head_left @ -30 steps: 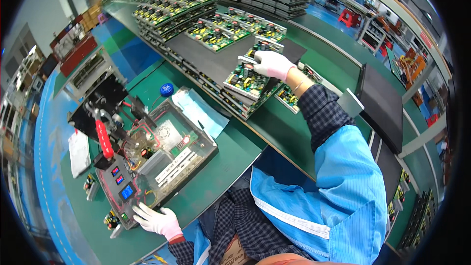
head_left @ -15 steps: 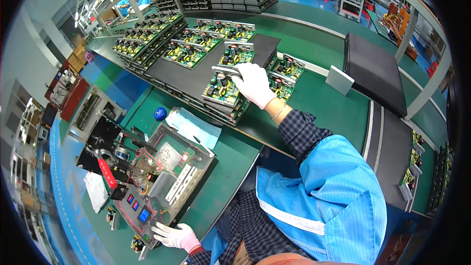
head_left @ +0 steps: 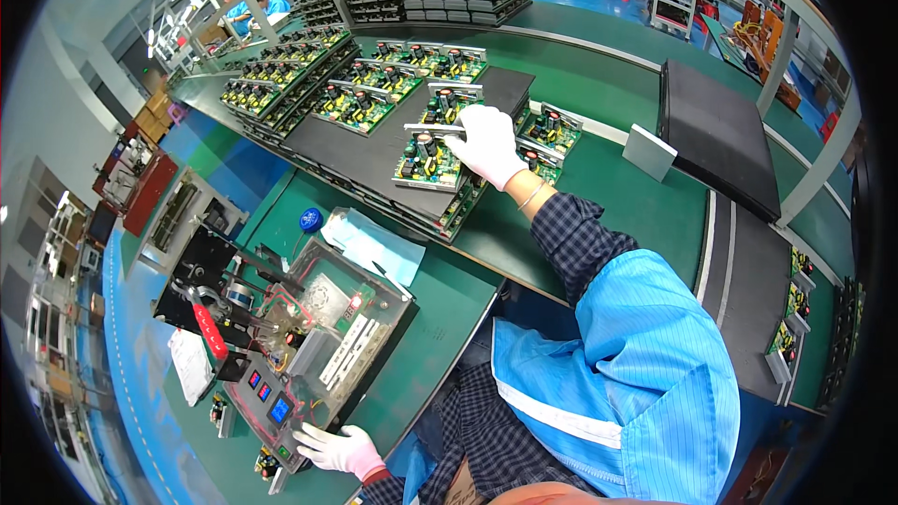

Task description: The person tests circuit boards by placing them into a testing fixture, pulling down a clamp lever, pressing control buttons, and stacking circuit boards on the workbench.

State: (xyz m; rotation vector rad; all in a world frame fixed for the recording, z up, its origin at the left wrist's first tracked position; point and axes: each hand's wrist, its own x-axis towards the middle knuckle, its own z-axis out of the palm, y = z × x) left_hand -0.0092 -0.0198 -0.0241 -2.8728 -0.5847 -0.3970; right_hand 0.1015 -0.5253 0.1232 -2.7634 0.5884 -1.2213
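My right hand [head_left: 488, 148], in a white glove, reaches over a stack of black sheets and circuit boards. Its bent fingers and thumb close on the right end of the metal heat sink of a green circuit board [head_left: 423, 166], which rests on the top black sheet [head_left: 351, 151]. Part of that board and a second circuit board [head_left: 447, 105] behind it are hidden by the glove. My left hand [head_left: 344, 451], also gloved, lies with fingers outstretched at the lower edge of the test fixture's control panel [head_left: 271, 407]. It holds nothing that I can see.
The clear-topped test fixture [head_left: 369, 304] has a red-handled toggle clamp [head_left: 211, 331]. Near it lie a light-blue cloth [head_left: 379, 243] and a blue round cap [head_left: 311, 220]. Black sheets [head_left: 716, 140] are piled at the right. An upright grey plate [head_left: 649, 151] stands on the green bench.
The view has shifted slightly. My right thumb and fingers have shifted a little at the heat sink, while the board stays on the sheet. My left hand keeps its place at the panel.
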